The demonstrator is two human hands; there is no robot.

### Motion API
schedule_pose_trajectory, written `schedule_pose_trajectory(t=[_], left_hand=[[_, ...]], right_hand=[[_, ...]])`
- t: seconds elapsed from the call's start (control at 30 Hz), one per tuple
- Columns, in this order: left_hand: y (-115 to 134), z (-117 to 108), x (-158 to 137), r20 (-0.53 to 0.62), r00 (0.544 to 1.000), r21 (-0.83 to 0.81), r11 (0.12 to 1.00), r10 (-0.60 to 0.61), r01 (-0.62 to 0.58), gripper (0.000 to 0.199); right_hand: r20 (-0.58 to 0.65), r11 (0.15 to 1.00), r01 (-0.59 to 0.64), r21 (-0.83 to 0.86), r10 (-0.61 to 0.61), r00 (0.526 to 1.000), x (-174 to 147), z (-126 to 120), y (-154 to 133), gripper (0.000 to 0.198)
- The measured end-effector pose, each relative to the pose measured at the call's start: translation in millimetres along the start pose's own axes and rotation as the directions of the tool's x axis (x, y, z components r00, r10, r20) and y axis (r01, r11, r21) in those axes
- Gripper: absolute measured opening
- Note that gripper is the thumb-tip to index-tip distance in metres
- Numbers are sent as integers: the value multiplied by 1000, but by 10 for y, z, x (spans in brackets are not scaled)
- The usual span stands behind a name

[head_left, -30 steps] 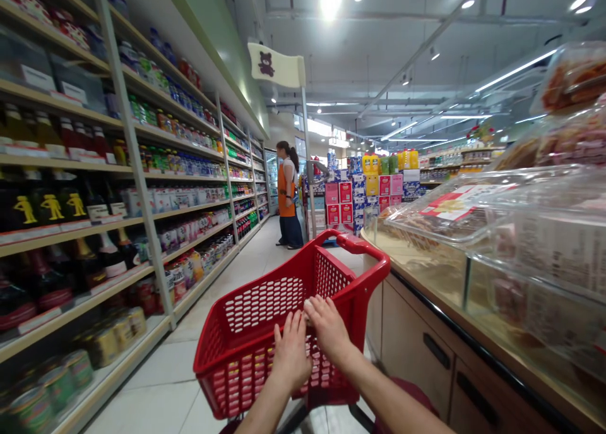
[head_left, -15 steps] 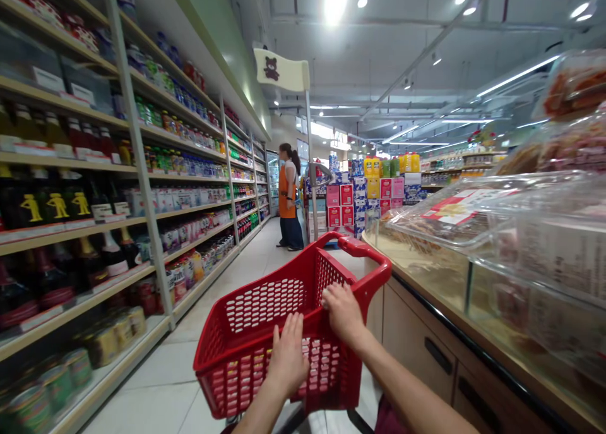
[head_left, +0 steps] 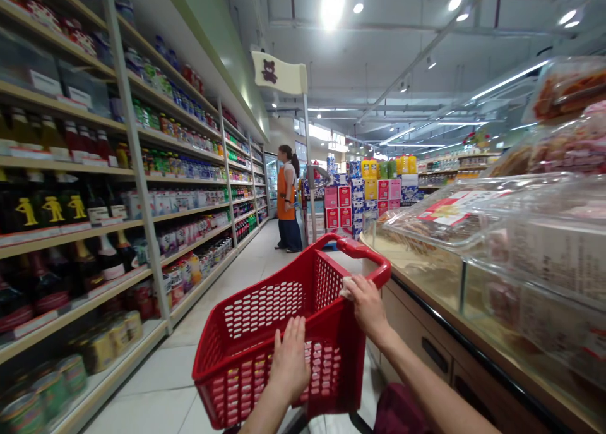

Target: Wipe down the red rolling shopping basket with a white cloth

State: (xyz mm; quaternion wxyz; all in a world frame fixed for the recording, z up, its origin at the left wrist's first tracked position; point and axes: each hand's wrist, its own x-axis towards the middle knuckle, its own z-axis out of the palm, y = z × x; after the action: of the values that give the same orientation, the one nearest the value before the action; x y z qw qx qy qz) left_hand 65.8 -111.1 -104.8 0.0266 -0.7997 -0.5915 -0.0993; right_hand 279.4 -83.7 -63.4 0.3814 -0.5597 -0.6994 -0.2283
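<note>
Fingers of our right hand [head_left: 368, 304] pinch a white wipe [head_left: 347, 287] at five o'clock, against the red shopping cart [head_left: 326, 323] at six; our left hand [head_left: 290, 364] rests there, fingers straight, holding nothing.

A supermarket, seen from an aisle with a pale tiled floor [head_left: 156, 374]. Tall shelves [head_left: 101, 233] run along the left side, packed with rows of bottles [head_left: 112, 257], cans [head_left: 73, 374] and cartons, with labels [head_left: 35, 325] along the shelf edges. A red shopping cart [head_left: 279, 295] stands in front. On the right, a wooden counter [head_left: 414, 320] carries clear plastic packs of food [head_left: 454, 208]. Farther back, pink, red and blue boxes [head_left: 338, 206] are stacked on the sales floor, with yellow and green containers [head_left: 388, 167] on top. A person in an orange apron [head_left: 286, 194] stands near them. Spotlights [head_left: 358, 8] and light strips hang overhead.
</note>
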Motion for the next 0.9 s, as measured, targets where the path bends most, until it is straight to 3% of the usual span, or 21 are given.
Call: schedule_pose_trajectory(t=[0.13,0.3,0.37,0.43,0.5,0.63,0.7,0.83,0.9], left_hand=[[4,4,11,21,1000,19,1000,6,-7,80],[-3,23,28,13,1000,33,999,2,-2,80],[-1,36,32,9,1000,46,999,-6,5,80],[0,43,34,1,1000,50,999,-9,9,80],[-1,38,33,-3,1000,52,999,-10,10,80],[-6,6,21,25,1000,67,998,-17,16,80],[-3,-7,14,31,999,69,998,-16,14,80],[24,-11,11,18,1000,56,998,-8,7,80],[40,-11,12,23,1000,61,998,-17,15,80]], right_hand=[[36,995,95,41,-97,995,-31,80,-50,41],[-131,985,-145,-92,133,983,174,-189,647,45],[-179,972,-202,-118,179,967,202,-233,784,45],[-162,982,-154,-113,135,977,146,-170,691,45],[-97,997,-22,-68,15,995,30,-29,430,44],[31,979,191,70,-194,981,-132,159,27,45],[43,982,174,72,-177,983,-86,107,98,44],[-43,999,-13,-31,12,999,126,-106,463,38],[-67,997,-59,-47,56,996,151,-135,487,38]])
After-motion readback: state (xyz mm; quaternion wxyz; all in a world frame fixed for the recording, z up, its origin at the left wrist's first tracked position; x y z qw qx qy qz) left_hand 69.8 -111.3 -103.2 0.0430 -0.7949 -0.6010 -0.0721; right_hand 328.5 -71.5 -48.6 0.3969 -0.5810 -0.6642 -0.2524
